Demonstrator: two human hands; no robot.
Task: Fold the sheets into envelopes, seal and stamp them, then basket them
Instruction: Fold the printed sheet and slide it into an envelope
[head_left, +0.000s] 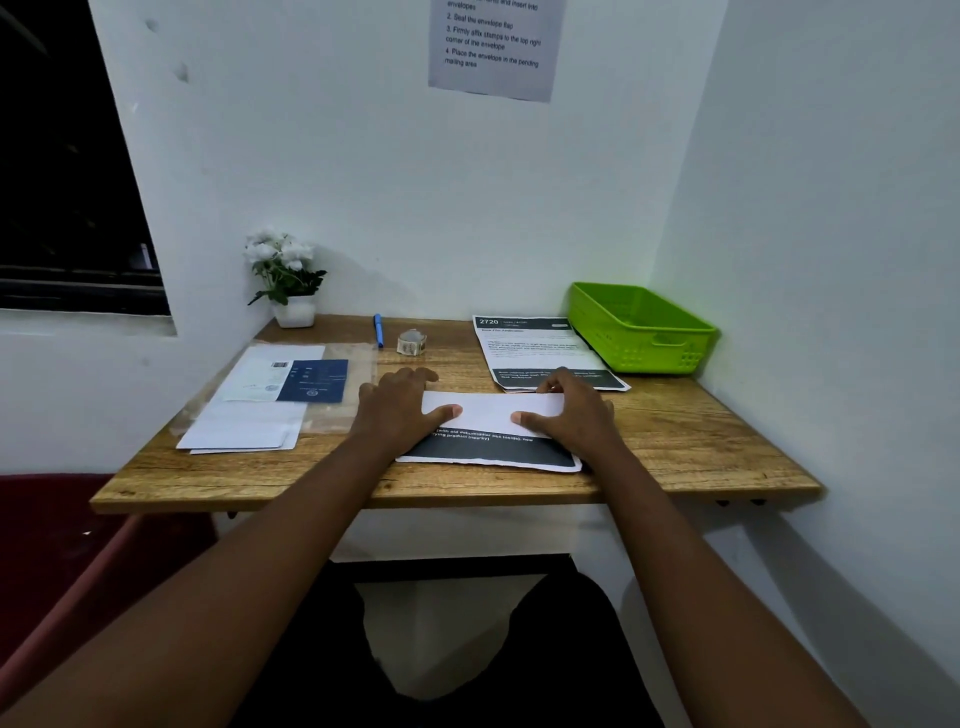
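A printed sheet (488, 415) lies at the front middle of the wooden desk (701, 441), its far part folded over so the white back faces up and a black band shows at the near edge. My left hand (400, 402) presses flat on the fold's left end, thumb on the white paper. My right hand (569, 408) presses on the right end, thumb pointing inward. More printed sheets (540, 348) lie behind. White envelopes (244, 428) rest at the left. A stamp roll (411, 343) stands at the back. The green basket (639, 327) is at the back right.
A blue pen (378, 330) lies near the back wall. A potted white flower (285, 278) stands in the back left corner. A clear sleeve with a blue-and-white card (296, 382) lies left of my hands. An instruction sheet (493, 47) hangs on the wall.
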